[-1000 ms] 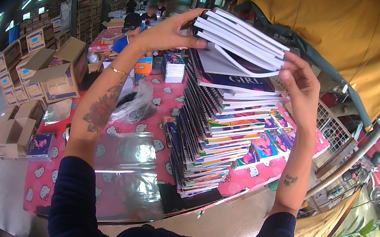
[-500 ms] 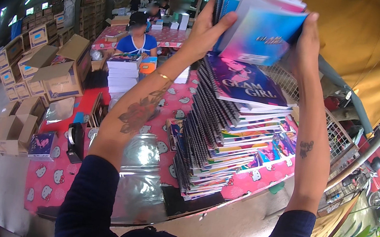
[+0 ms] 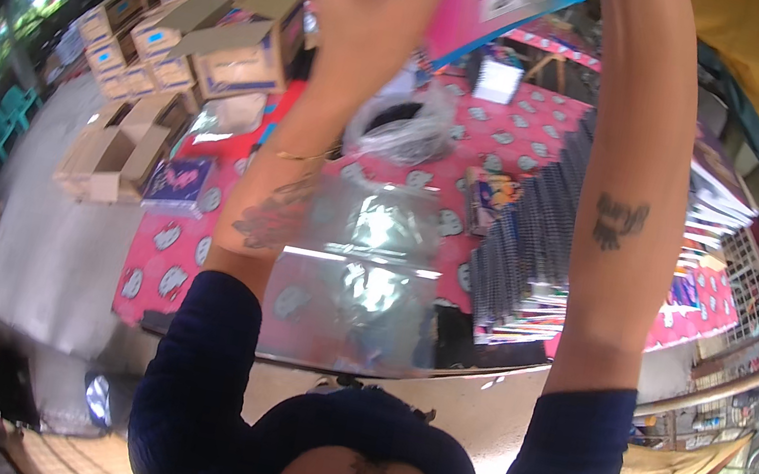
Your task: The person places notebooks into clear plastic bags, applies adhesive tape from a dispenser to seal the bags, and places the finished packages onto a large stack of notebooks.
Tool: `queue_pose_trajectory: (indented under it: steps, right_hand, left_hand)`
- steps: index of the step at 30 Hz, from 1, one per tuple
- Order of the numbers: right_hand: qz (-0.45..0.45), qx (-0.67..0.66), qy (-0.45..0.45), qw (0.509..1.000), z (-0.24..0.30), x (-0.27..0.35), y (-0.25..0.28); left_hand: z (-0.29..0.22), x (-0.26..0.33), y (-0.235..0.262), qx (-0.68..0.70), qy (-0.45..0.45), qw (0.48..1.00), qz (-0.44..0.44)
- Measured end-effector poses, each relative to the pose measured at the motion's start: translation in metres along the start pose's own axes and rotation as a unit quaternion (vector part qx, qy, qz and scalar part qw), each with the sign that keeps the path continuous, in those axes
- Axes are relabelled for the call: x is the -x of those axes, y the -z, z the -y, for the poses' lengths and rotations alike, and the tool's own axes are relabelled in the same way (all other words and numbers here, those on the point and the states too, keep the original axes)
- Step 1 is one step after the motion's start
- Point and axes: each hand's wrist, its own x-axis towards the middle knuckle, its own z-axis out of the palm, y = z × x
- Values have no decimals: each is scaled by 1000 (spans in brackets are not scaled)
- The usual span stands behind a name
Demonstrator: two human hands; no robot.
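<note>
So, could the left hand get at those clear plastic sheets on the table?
Probably not immediately: the left hand is holding a bright notebook. Once freed, it likely could, since the clear plastic sheets lie mostly uncovered on the table.

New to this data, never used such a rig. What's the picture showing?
No machine here: a person works with two bare hands. The view comes from the left of two fisheye cameras worn on the head, looking down, so edges bend. The left hand grips a pink-and-blue spiral notebook; the right forearm runs out at the top, its hand out of view. On the pink patterned table are clear plastic sheets, a crumpled clear bag and a tall stack of spiral-bound books.
</note>
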Motion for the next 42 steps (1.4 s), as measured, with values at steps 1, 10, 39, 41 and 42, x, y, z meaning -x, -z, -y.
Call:
queue_pose_trajectory:
  steps: [1, 10, 39, 41, 42]
  right_hand:
    - [53, -81, -22, 995, 12, 43, -4]
    - [298, -322, -402, 804, -71, 405, -87]
    - [339, -243, -353, 837, -24, 597, -153]
    - [321, -132, -251, 904, -10, 589, -141]
    - [349, -135, -230, 898, -10, 590, -133]
  left_hand:
    - [-5, 9, 42, 30, 84, 996, 9]
    - [-55, 167, 359, -155, 512, 838, 107]
    - [-78, 271, 501, -135, 658, 741, 6]
    - [-82, 270, 500, -149, 649, 746, 8]
    - [-84, 269, 498, -160, 637, 754, 18]
